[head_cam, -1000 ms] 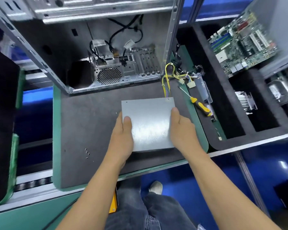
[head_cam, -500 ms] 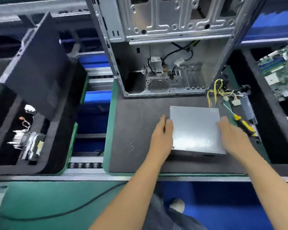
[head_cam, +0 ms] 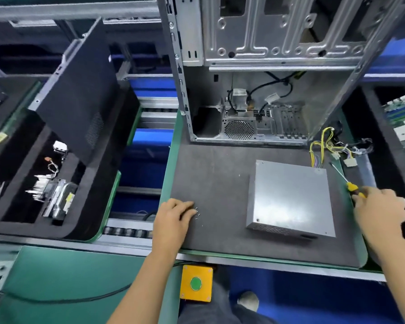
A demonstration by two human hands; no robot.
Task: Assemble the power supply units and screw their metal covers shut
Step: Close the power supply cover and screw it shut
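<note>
Several tiny loose metal screws [head_cam: 197, 213] lie at left hand [head_cam: 173, 217] curled fingertips; pinch one, while right hand [head_cam: 379, 211], blurred, seemingly grips yellow-handled screwdriver [head_cam: 351, 185].

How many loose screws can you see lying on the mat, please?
About 4 screws, clustered on the grey mat at the left hand fingertips; they are tiny, and the hand may hide more.

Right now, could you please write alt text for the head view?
A person's left hand reaches for small screws on a dark mat while the right hand reaches for a yellow-handled screwdriver. Between them lies a closed metal power supply, in front of an open computer case.
</note>
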